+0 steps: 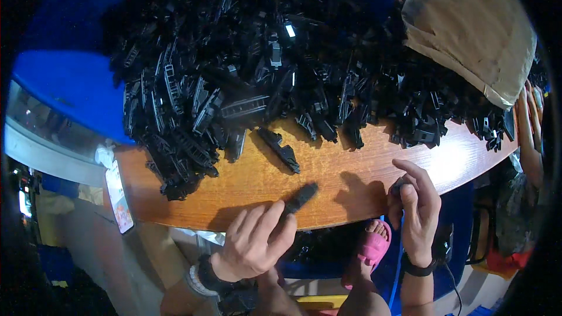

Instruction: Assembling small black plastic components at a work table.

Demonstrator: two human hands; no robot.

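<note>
My left hand [254, 240] pinches a long black plastic part [303, 194] by its near end, just above the front edge of the wooden table [345, 199]. To the right, my right hand [420, 213] is closed with thumb and fingers around a small dark piece [397, 186], mostly hidden by the fingers, so its kind is unclear. Ahead of my left hand, one loose black plastic part [280, 151] lies on the tabletop. Behind it rises a big heap of similar black plastic parts [257, 76], some with ladder-like ribs.
A brown paper sheet or sack [468, 29] covers the heap's far right. A phone [120, 202] sits at the table's left end, beside a blue surface [64, 90]. At the right rim, another person's arm [530, 152] shows. Below the table is my pink sandal [374, 248].
</note>
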